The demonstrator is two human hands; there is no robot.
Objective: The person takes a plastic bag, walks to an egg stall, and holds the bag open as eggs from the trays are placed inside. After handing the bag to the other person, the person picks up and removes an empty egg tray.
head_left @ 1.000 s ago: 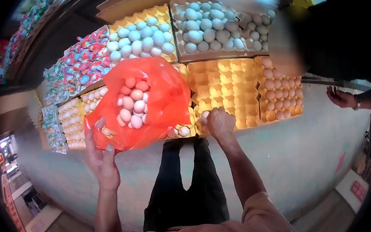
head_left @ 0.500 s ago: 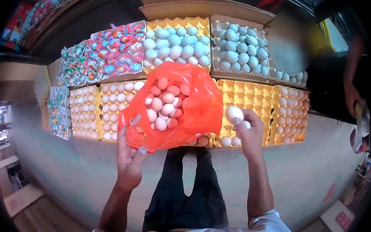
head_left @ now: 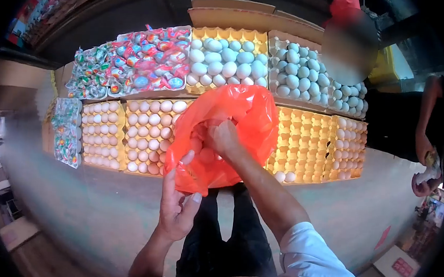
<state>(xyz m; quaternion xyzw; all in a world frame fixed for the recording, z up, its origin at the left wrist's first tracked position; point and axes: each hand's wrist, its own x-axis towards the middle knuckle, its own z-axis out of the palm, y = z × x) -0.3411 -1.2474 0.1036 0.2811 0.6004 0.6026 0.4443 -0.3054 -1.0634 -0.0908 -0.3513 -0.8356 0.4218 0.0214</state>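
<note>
A red plastic bag (head_left: 253, 125) with eggs inside sits open in front of me, over the front row of egg trays. My left hand (head_left: 177, 207) grips the bag's near left edge, thumb and fingers at the rim. Through the mouth of the bag reaches my right hand (head_left: 223, 138); its fingers are hidden, so I cannot see what they hold. Some brown eggs (head_left: 206, 155) show beside it in the bag. Right of the bag, a yellow egg tray (head_left: 298, 143) has mostly bare cups, with two pale eggs (head_left: 285, 177) at its near edge.
Trays of pale brown eggs (head_left: 143, 131) flank the bag. Behind are bluish eggs (head_left: 229, 57) and wrapped eggs (head_left: 147, 65) in coloured film. At the right, another person's hand (head_left: 424, 151) holds a clear plastic bag.
My right hand, which carried pale eggs at the right, has moved left into the red bag. My left hand still holds the rim, and the view has shifted a little.
</note>
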